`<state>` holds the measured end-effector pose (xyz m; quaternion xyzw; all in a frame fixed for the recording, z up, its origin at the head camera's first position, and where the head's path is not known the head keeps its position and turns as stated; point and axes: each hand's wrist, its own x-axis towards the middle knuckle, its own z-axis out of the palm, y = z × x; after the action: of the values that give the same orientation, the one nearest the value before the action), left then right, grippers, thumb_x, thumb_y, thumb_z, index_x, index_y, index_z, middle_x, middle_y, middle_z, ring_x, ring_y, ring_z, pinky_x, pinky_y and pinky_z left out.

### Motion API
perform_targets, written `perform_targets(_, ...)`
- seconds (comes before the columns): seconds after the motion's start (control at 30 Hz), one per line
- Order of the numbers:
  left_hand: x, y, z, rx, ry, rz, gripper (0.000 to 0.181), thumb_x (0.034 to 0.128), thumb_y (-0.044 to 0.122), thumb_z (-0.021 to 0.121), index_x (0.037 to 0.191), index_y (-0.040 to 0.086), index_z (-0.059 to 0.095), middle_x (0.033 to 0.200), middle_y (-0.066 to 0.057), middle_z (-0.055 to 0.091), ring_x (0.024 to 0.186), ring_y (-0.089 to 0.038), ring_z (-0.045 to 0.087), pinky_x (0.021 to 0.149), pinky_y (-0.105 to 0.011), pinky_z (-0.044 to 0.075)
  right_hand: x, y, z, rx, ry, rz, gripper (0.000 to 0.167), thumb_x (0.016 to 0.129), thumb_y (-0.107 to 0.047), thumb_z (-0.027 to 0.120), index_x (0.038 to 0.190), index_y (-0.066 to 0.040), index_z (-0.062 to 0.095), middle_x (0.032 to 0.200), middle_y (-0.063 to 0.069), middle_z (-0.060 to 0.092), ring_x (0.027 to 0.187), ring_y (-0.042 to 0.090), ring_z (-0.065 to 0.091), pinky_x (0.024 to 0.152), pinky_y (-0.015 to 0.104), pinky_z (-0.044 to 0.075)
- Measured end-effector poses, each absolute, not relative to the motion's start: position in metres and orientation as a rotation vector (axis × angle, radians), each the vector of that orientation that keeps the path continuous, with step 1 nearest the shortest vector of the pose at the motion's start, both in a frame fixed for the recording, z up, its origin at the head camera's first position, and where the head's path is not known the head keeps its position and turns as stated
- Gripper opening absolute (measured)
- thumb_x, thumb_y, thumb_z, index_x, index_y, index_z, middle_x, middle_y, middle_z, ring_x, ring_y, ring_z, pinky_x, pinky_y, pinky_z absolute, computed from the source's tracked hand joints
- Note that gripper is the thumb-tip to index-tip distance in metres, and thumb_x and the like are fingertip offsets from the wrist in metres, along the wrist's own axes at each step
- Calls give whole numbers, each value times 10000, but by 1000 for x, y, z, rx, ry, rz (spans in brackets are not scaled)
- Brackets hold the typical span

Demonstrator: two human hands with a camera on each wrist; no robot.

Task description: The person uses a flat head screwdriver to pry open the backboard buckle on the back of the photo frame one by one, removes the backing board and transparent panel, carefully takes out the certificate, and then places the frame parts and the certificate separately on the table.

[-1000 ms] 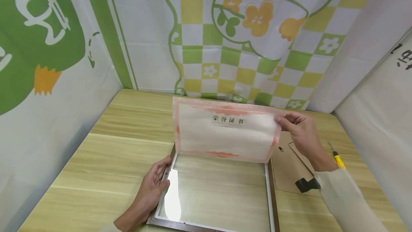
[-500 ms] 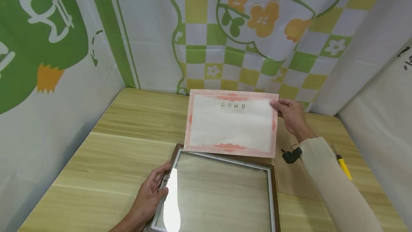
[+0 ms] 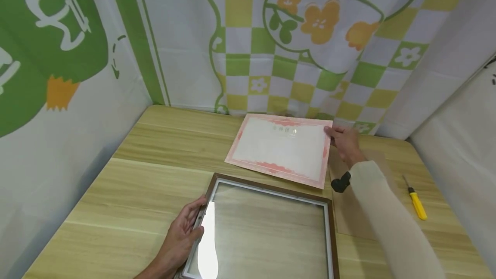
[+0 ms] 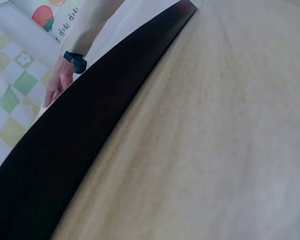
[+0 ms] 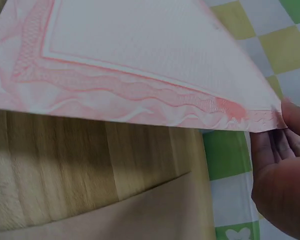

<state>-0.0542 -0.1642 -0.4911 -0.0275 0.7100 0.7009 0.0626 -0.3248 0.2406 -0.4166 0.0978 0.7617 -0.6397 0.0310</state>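
My right hand (image 3: 345, 142) pinches a certificate (image 3: 279, 152) by its right edge near the upper corner. The sheet is white with a pink patterned border and tilts over the back of the table. In the right wrist view, the thumb lies on the paper (image 5: 140, 45) and the fingers behind it. My left hand (image 3: 180, 236) holds the left side of a brown picture frame (image 3: 271, 187), thumb on top; its other fingers are partly hidden. The frame has a silver inner lip and a clear pane. A dark frame side (image 4: 80, 115) fills much of the left wrist view.
A thin brown board (image 3: 354, 221) lies right of the picture frame, partly under the right forearm. Farther right is a yellow-handled screwdriver (image 3: 417, 203). Printed cloth (image 3: 286, 68) hangs behind the wooden table (image 3: 116, 210), with white cloth at both sides.
My right hand has moved the certificate back, off the picture frame, and tipped it flatter toward the table behind. The left hand keeps its hold on the frame.
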Motion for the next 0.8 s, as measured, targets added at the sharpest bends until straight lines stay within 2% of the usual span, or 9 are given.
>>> perform_targets(0.1, -54, -163, -491, -80, 2149, 2115, 663, 873, -161, 436, 1480, 81, 327, 1652, -124, 160, 1524, -326, 109, 1183, -366, 156, -325, 242, -422, 246, 2274, -1942, 523, 981, -168, 597, 1408, 96, 449, 798, -149, 675, 772, -2, 626, 717, 151, 552)
perform_targets(0.17, -54, -163, -491, -82, 2159, 2115, 662, 872, -166, 430, 1479, 75, 327, 1650, -129, 165, 1523, -331, 111, 1181, -371, 155, -325, 242, -425, 188, 2250, -1879, 562, 987, -140, 578, 1461, 82, 375, 902, -113, 686, 814, -14, 624, 755, 147, 540)
perform_targets(0.23, -54, -162, -492, -82, 2165, 2114, 662, 871, -171, 424, 1479, 71, 325, 1648, -134, 166, 1522, -337, 109, 1181, -377, 154, -324, 243, -429, 130, 2258, -1795, 594, 984, -106, 568, 1499, 55, 320, 1112, 22, 701, 885, -18, 618, 830, 159, 531)
perform_targets(0.3, -54, -161, -492, -76, 2166, 2117, 663, 868, -176, 421, 1479, 65, 323, 1647, -139, 166, 1522, -339, 106, 1182, -382, 154, -322, 244, -432, 96, 2312, -1704, 590, 978, -83, 566, 1498, 53, 324, 1310, 167, 617, 937, -9, 599, 914, 200, 517)
perform_targets(0.37, -54, -161, -492, -76, 2162, 2125, 663, 866, -182, 419, 1477, 57, 322, 1646, -144, 166, 1523, -338, 102, 1184, -386, 151, -320, 242, -437, 76, 2413, -1586, 544, 982, -106, 569, 1465, 65, 385, 1411, 242, 525, 950, -1, 584, 963, 256, 507)
perform_targets(0.4, -54, -161, -492, -76, 2162, 2128, 663, 867, -185, 418, 1477, 55, 321, 1646, -145, 167, 1523, -339, 101, 1185, -388, 151, -319, 241, -439, 67, 2463, -1532, 510, 986, -124, 571, 1434, 76, 430, 1402, 264, 525, 933, 10, 578, 961, 283, 509)
perform_targets(0.47, -54, -160, -492, -82, 2161, 2131, 663, 865, -189, 419, 1475, 53, 325, 1645, -143, 172, 1523, -335, 106, 1188, -390, 152, -317, 239, -444, 75, 2539, -1460, 450, 990, -167, 575, 1347, 100, 517, 1229, 261, 623, 848, 42, 577, 892, 333, 537)
perform_targets(0.6, -55, -159, -492, -99, 2171, 2123, 660, 868, -185, 420, 1474, 60, 328, 1644, -144, 174, 1523, -338, 117, 1194, -392, 155, -314, 235, -452, 144, 2612, -1410, 387, 981, -209, 600, 1216, 99, 614, 870, 75, 652, 680, 83, 593, 701, 320, 574)
perform_targets(0.8, -57, -156, -489, -129, 2197, 2114, 651, 870, -185, 425, 1469, 56, 341, 1637, -152, 198, 1520, -331, 142, 1205, -406, 160, -313, 233, -457, 237, 2496, -1479, 455, 937, -90, 632, 1317, 132, 517, 848, 10, 663, 705, 64, 606, 707, 247, 559)
